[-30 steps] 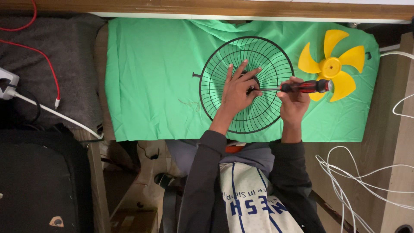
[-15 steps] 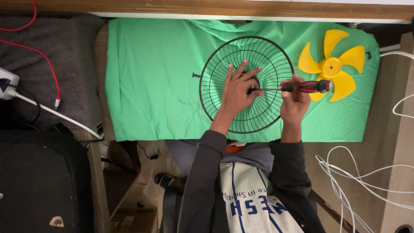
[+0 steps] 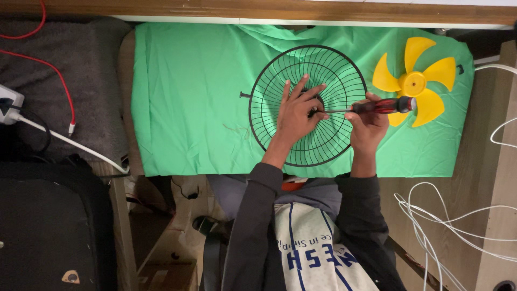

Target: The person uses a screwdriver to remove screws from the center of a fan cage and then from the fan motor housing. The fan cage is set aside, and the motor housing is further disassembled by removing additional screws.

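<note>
- The left hand (image 3: pixel 295 113) is spread flat, fingers apart, pressed on the hub of the black wire fan guard (image 3: pixel 308 105) at the frame's upper centre.
- The red-and-black screwdriver (image 3: pixel 377 106) is gripped by the closed right hand (image 3: pixel 368 125), its tip laid at the guard's hub beside the left fingers.
- The guard is laid on a green cloth (image 3: pixel 188 91) covering the desk.
- A yellow fan blade (image 3: pixel 413 82) is seen at upper right, on the cloth.
- White cables (image 3: pixel 431 226) are coiled at lower right.
</note>
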